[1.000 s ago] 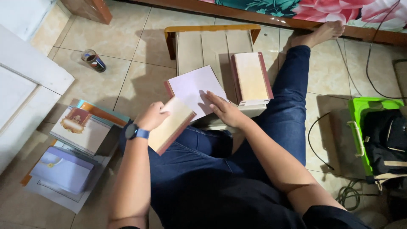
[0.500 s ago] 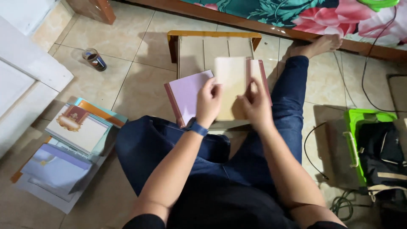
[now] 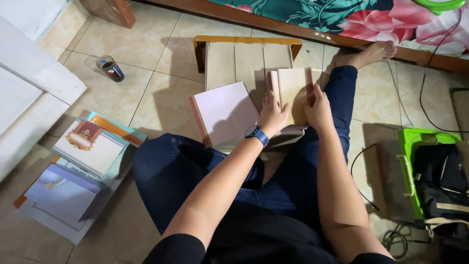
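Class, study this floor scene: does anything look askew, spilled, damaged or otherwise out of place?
Nothing is spilled or visibly damaged. Two things sit untidily: the pile of booklets on the tiles is fanned out crookedly, and a small can stands alone on the floor. Both hands, left hand and right hand, rest on the cream book.

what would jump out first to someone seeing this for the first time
Both hands in the middle: the left hand and right hand press on a stack of cream cards lying on a low wooden stand, with a pale pink-edged card lying beside them on the left. Next, the bright floral bedspread along the top edge and the vivid green basket at the right, on the tiled floor.
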